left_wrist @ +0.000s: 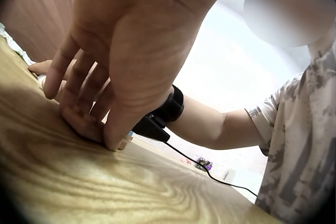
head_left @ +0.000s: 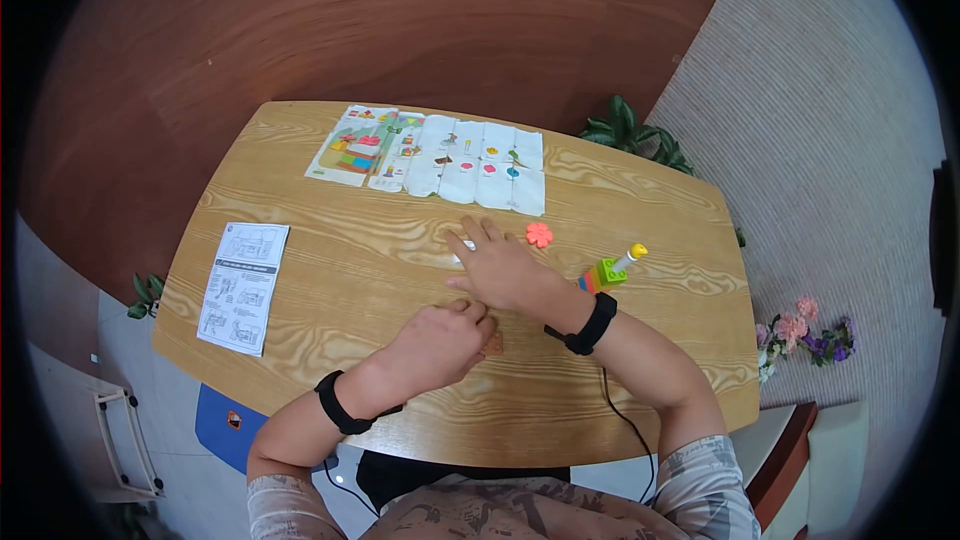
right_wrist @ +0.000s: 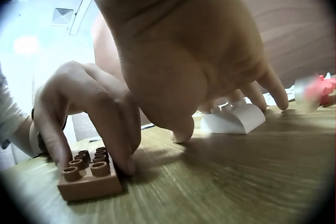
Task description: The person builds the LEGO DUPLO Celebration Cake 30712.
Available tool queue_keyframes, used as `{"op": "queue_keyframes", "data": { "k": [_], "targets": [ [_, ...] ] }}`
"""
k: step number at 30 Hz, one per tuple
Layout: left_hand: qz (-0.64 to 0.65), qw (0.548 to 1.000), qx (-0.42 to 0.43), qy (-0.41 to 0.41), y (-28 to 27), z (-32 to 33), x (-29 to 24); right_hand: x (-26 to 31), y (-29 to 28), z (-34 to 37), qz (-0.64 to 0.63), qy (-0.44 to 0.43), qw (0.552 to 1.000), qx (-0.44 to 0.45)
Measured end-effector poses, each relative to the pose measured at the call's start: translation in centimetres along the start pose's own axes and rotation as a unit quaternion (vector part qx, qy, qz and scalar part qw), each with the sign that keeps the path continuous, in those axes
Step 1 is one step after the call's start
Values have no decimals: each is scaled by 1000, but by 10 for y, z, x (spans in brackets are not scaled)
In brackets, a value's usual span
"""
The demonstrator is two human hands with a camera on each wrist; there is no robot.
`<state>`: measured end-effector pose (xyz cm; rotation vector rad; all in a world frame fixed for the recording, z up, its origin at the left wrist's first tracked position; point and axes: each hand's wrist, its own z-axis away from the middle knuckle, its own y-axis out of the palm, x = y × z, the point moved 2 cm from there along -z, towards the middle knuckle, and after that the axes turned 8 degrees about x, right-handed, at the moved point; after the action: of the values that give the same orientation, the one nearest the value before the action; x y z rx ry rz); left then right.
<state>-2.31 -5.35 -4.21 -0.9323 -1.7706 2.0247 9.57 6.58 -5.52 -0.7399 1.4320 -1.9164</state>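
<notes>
My left hand (head_left: 440, 340) pinches a flat brown studded toy brick (right_wrist: 92, 182) on the wooden table, thumb along one side and fingers along the other. Its studs face up. My right hand (head_left: 505, 270) reaches over a white curved brick (right_wrist: 233, 119), with loosely spread fingers above and behind it. The right thumb tip is down at the table, beside the white brick and apart from it. From above, the right hand partly covers this brick. A coral flower piece (head_left: 540, 234) lies just beyond the right hand.
A small stack of colored bricks (head_left: 608, 273) with a candle piece (head_left: 632, 256) stands right of the right forearm. An unfolded picture sheet (head_left: 460, 162) lies at the table's far side, a printed leaflet (head_left: 243, 287) at the left. A cable (head_left: 625, 420) hangs from the right wristband.
</notes>
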Motion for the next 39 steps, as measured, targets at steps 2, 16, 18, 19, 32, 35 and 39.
{"op": "queue_keyframes", "data": {
  "k": [2,16,18,19,32,35,39],
  "targets": [
    [-4,1000,3,-1,1,0,0,-8,10,5,29,-37,998,-50],
    [40,997,-65,-4,-21,0,-4,-5,-20,51,-114,-17,984,-138],
    [68,993,-89,-24,-31,2,-6,0,-37,65,-175,-7,970,-171],
    [83,991,-100,-33,-35,3,-6,-2,-42,72,-183,-19,960,-209],
    [265,942,-203,-39,-59,7,-5,8,-57,132,-237,-161,923,-256],
    [268,936,-226,-35,-55,5,-4,7,-51,131,-234,-184,911,-285],
    [187,959,-209,-29,-49,6,-2,5,-48,131,-224,-179,915,-283]
  ]
}}
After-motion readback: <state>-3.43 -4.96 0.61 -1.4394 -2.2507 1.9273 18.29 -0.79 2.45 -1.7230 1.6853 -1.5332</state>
